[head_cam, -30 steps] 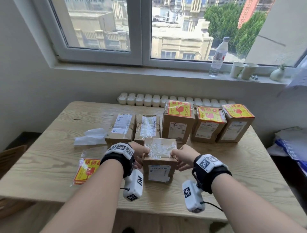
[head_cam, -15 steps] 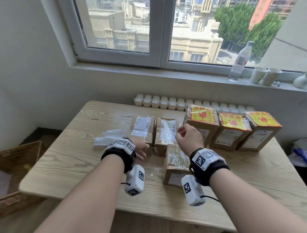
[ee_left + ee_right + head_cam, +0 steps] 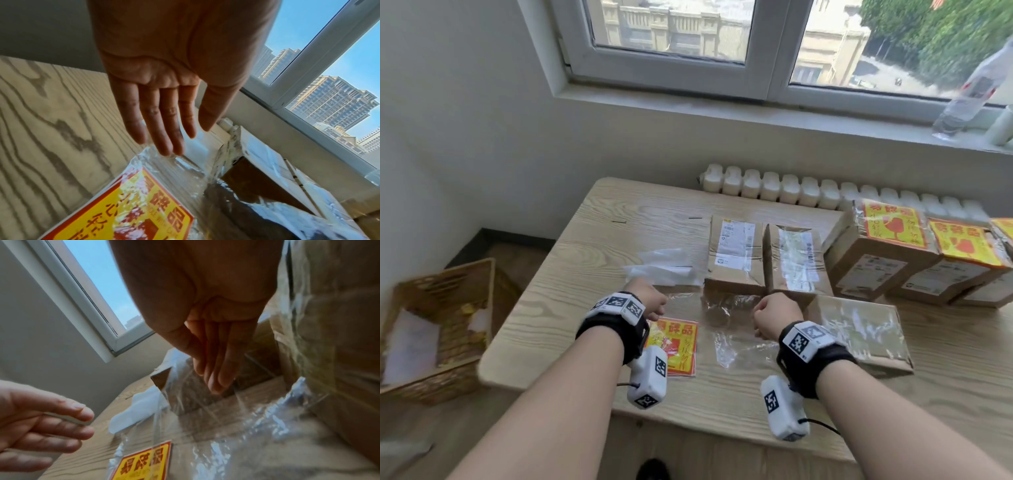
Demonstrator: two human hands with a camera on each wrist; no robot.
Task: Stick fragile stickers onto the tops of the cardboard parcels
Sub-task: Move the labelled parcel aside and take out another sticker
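Note:
A pack of yellow-and-red fragile stickers point(image 3: 678, 344) point(image 3: 133, 211) point(image 3: 144, 462) lies in a clear bag near the table's front. My left hand point(image 3: 654, 301) point(image 3: 170, 142) point(image 3: 61, 426) hovers over the bag's far end with straight fingers and holds nothing. My right hand point(image 3: 774, 313) point(image 3: 213, 378) has straight fingers held together, their tips at the bag's right side. A taped parcel point(image 3: 859, 329) point(image 3: 339, 386) lies just right of that hand. Two bare parcels point(image 3: 734, 253) point(image 3: 796, 263) lie behind the hands. Stickered parcels point(image 3: 887, 246) point(image 3: 962, 260) stand at the far right.
White backing sheets point(image 3: 667, 267) lie left of the bare parcels. A wicker basket point(image 3: 438, 329) sits on the floor off the wooden table's point(image 3: 551, 291) left edge. A radiator point(image 3: 825, 192) runs behind the table, and a bottle point(image 3: 969, 92) stands on the sill.
Both hands let go of the taped parcel, which now lies to the right. The hands moved left to the sticker bag, and the head view swung left and down.

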